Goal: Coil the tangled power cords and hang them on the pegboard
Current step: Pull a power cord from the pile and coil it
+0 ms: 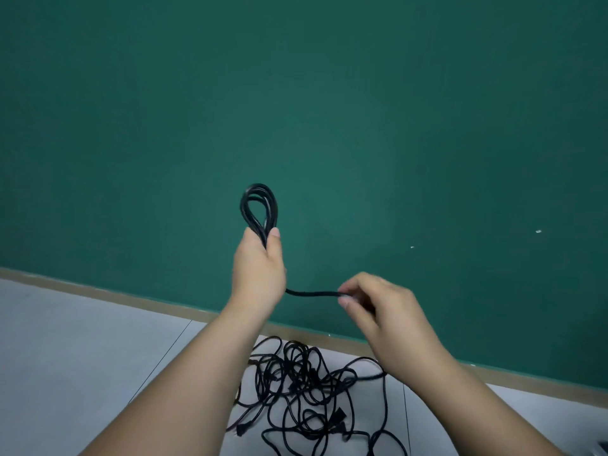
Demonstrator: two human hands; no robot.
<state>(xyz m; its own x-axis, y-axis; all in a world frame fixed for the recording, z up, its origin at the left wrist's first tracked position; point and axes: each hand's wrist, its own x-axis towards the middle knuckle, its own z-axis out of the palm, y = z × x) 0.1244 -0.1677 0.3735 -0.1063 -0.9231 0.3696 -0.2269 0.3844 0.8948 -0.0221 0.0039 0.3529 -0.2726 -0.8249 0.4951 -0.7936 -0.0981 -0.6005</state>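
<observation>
Cords lie in a black tangle on the floor near us, below both hands. Our left hand grips the coil upright before the green wall. Our right hand, just rightward, pinches the tail, which runs level between them. We judge the next wrap goes leftward.

Head cam, fwd/down, near green wall.
</observation>
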